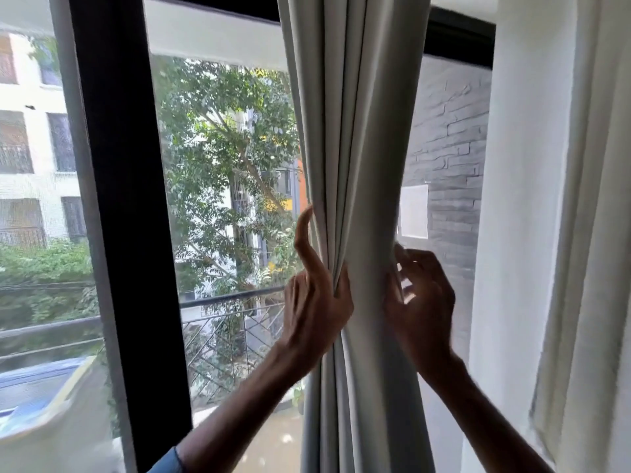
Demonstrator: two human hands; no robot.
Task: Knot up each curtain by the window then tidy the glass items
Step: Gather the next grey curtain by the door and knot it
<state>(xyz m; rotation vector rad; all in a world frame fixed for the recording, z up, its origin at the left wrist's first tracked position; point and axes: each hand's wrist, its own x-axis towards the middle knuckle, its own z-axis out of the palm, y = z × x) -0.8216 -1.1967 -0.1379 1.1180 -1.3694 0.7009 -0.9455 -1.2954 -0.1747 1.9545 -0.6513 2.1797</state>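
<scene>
Left hand [316, 302] grips the curtain [362, 148]. Thumb lies across the front folds and the index finger points straight up along the left edge. The rest of that hand is hidden behind the cloth.

Right hand [423, 298] is at 3 o'clock from the left, fingers curled, pinching the fold on the curtain's right edge. Light shows between palm and cloth, so I judge that hold shallow.

The curtain comes down from 12 o'clock, narrows to a bunch between my two hands at frame centre, and runs on to 6 o'clock. No knot in it yet, so I'd call this the gathering step.

Outward from there:
- Second curtain [546, 233] is at 3 o'clock from the right hand, hanging loose, not knotted.
- Brick wall [450, 148] shows through the pane between the two curtains.
- Dark window frame [126, 233] is at 9 o'clock, with a railing [232, 298] outside beyond it.
- Glass items are not in view.

Risks from here:
- The right pinch lets go of the edge fold. The bunch then fans open and I have to gather it again.
- The left grip is mostly thumb with the index finger off duty. The cloth looks thick, so its weight could drag the folds through while I loop.
- Pulling down hard to tighten would load the top fixings, which I can't see.
- Unevenly gathered folds would make a bulky knot that could slip undone.
</scene>
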